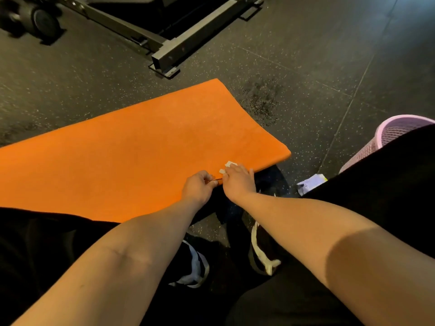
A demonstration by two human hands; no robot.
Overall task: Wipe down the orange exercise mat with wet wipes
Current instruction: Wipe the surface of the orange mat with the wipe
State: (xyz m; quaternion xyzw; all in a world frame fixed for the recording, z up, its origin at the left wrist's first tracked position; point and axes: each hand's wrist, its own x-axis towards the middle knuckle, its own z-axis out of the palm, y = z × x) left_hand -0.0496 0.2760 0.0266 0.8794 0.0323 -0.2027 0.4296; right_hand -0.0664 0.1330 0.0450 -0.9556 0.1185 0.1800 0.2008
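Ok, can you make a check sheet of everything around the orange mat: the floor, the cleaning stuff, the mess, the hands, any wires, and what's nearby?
Surface: dark speckled floor, with a darker patch by the mat's far corner.
Job's things: orange mat spread on the floor; white wipe at its near edge; white packet on the floor, contents unclear.
Clutter: pink basket on the right.
Hands: left hand pinches the mat's edge; right hand holds the wipe there.
Cables: nothing seen.
Surroundings: black metal frame, wheel, shoes.

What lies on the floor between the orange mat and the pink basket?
In the head view, mostly bare speckled floor separates the mat from the basket; a white packet lies there too, nearer the person, partly hidden by a leg.
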